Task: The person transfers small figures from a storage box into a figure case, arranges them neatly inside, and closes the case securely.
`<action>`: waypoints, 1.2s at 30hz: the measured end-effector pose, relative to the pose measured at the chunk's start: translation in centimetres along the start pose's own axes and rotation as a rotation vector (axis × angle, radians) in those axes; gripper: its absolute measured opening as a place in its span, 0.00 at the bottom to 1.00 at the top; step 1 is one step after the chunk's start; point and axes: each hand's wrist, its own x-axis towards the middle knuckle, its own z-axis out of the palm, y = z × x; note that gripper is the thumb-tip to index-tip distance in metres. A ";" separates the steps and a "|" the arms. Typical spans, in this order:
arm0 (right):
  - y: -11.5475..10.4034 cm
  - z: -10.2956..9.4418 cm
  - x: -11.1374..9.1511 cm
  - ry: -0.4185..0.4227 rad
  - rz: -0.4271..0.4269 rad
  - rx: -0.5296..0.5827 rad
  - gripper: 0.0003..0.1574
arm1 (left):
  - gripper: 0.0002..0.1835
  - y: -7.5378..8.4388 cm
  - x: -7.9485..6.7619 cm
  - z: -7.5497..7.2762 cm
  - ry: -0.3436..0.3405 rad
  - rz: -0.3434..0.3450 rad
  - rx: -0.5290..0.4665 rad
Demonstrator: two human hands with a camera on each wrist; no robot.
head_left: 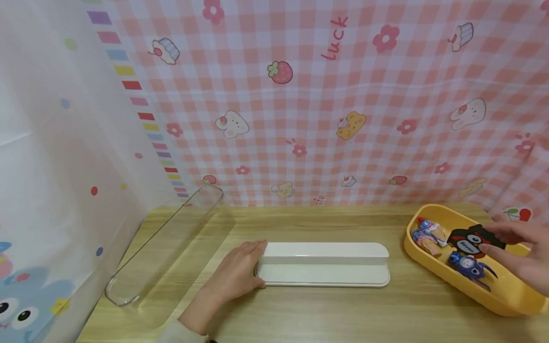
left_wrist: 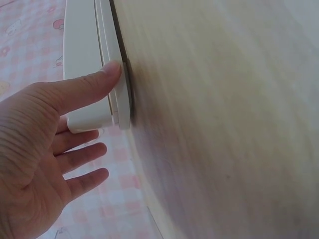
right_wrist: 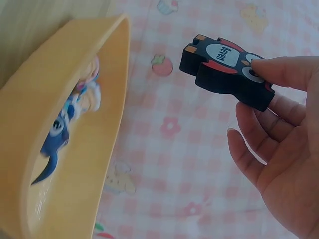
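In the head view my left hand (head_left: 235, 274) grips the left end of a long white two-step display base (head_left: 321, 274) on the table. Its thumb (left_wrist: 94, 87) lies along the front edge while the other fingers reach behind. My right hand (right_wrist: 284, 144) pinches a black and red owl figurine (right_wrist: 227, 69) with big white eyes and "Seven" on its belly. That owl is held above the yellow tray (head_left: 450, 291). Inside the tray lie a dark blue figurine (head_left: 467, 265) with long thin parts and two colourful ice-cream-cone figurines (head_left: 429, 233).
A clear plastic cover (head_left: 171, 262), long and round-cornered, stands on the left of the wood-grain table (head_left: 317, 314). Behind the table hangs a pink checked cloth (head_left: 257, 157); a white printed cloth (head_left: 55, 157) hangs at the left.
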 end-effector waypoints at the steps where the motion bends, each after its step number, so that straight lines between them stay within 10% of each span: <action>1: -0.3 0.1 0.1 0.000 -0.018 0.000 0.25 | 0.52 0.0 0.0 0.0 -0.001 -0.003 0.001; 12: -3.5 1.2 1.1 -0.125 -0.012 -0.089 0.26 | 0.52 0.1 -0.1 -0.1 -0.007 -0.016 -0.009; 25: -6.3 3.3 2.1 -0.221 -0.076 0.079 0.22 | 0.52 0.1 0.0 0.0 0.013 -0.010 -0.014; 36: -8.1 5.4 2.1 -0.174 -0.219 0.079 0.24 | 0.52 0.4 0.1 0.0 0.022 -0.026 -0.021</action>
